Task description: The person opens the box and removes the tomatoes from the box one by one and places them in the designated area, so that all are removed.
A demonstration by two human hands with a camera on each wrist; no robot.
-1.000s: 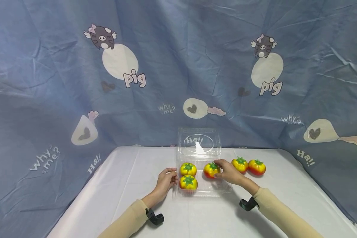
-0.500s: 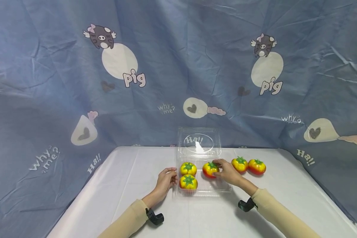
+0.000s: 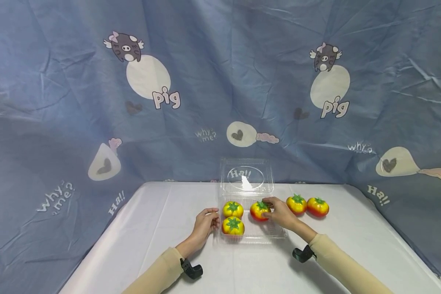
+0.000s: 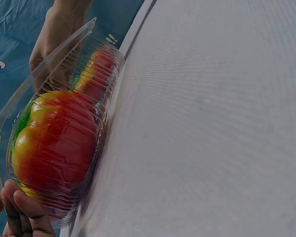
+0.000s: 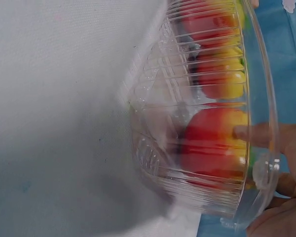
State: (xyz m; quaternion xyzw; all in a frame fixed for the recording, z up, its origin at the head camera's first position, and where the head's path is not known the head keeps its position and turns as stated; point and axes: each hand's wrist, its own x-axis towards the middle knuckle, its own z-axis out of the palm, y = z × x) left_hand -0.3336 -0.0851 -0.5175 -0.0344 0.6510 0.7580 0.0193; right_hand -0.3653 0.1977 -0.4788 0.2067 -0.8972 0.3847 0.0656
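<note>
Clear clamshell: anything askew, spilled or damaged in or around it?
Nothing stands out. The clamshell has its lid open; two tomato-like fruits sit inside on the left, and the right hand holds a third fruit inside. Two more fruits sit side by side outside. No crack or spill visible.

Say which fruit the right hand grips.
The fruit right of the other two fruits inside the clear box; the right hand pinches only it. Two more fruits lie outside.

Red-yellow fruits [image 3: 233,226], blue pig-print backdrop [image 3: 213,73]
</note>
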